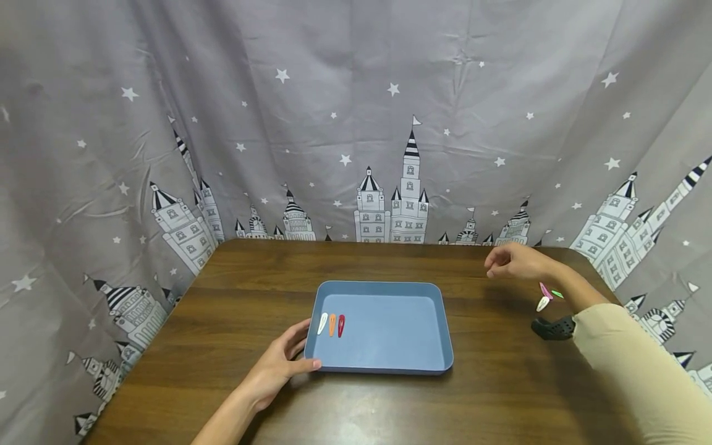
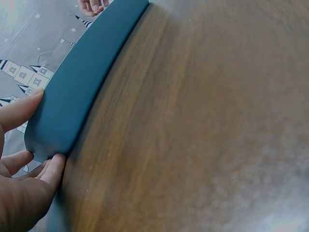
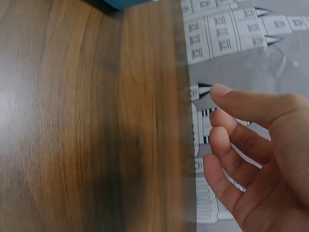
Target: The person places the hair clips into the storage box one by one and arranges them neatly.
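At the front left corner of a shallow blue tray (image 1: 384, 358), my left hand (image 1: 276, 369) grips the wall, thumb over the rim and fingers along the outside. A white snap hair clip (image 1: 322, 323), an orange one (image 1: 332, 325) and a red one (image 1: 341, 326) lie side by side at the tray's left end. My right hand (image 1: 517, 261) is raised over the back right of the table, fingers loosely bent. In the right wrist view, nothing shows between the right hand's thumb and fingertips (image 3: 220, 140).
Right of the tray, a pink hair clip (image 1: 546, 291), a green one (image 1: 557, 294) and another white one (image 1: 542, 303) lie close together. A black object with small holes (image 1: 553, 329) shows beside the right sleeve. Behind the wooden table (image 1: 222, 321) hangs a grey castle-print curtain (image 1: 334, 93).
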A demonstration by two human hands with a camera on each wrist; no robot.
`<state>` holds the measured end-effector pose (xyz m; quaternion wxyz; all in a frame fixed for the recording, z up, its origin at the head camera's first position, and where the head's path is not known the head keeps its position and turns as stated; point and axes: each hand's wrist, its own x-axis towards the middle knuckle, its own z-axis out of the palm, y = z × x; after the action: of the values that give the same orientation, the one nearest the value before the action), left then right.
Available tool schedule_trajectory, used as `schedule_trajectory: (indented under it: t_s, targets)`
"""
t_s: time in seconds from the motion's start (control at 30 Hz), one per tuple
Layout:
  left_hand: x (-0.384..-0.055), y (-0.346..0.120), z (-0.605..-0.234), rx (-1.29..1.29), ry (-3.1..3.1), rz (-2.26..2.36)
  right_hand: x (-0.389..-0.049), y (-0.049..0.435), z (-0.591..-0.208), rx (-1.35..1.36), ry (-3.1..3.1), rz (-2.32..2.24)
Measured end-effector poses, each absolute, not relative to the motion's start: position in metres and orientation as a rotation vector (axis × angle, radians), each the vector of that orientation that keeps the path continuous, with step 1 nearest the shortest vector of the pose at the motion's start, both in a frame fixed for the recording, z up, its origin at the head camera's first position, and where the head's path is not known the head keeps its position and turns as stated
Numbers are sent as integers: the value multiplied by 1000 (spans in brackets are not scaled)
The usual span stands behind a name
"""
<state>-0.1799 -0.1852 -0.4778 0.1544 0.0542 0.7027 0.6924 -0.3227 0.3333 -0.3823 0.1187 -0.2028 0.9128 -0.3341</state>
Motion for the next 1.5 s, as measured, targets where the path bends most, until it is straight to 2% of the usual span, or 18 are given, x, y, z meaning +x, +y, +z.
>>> schedule_trajectory:
  t_s: [0.57, 1.03, 1.5]
  targets:
    - [-180, -183, -478, 137, 2003, 1983, -308, 403, -390, -384, 2780, -907]
    - [-180, -183, -479, 134, 2013, 1985, -289, 451, -402, -183, 2682, -1124]
    - [-179, -185, -481, 166, 1993, 2005, -269, 487, -421, -147, 2719, -1070]
